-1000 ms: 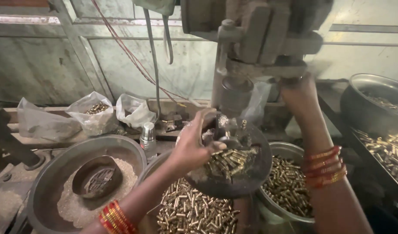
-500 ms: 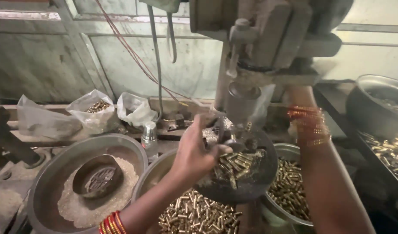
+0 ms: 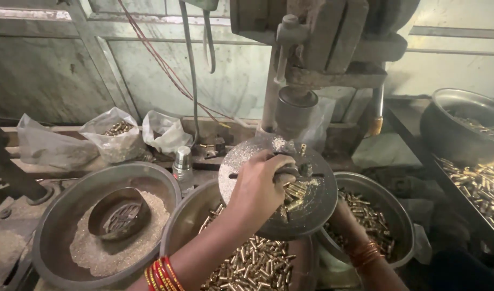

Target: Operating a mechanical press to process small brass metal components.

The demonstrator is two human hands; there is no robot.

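Head view: both hands at a drill press over bowls of brass parts.

The left hand (image 3: 257, 186) is seen closed around a dark fixture on the round grey metal press table (image 3: 241, 161), where small brass cylindrical pieces (image 3: 294, 191) are piled just beside the fingers. The right hand (image 3: 341, 213) is mostly hidden beneath the table, over the right steel bowl (image 3: 400, 215) of brass pieces; whether it is open or closed cannot be told. A sawdust-filled grey basin (image 3: 58, 207) is noted left.

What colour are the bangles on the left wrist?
The bangles are red and orange-gold, best visible in the head view, at the bottom edge.
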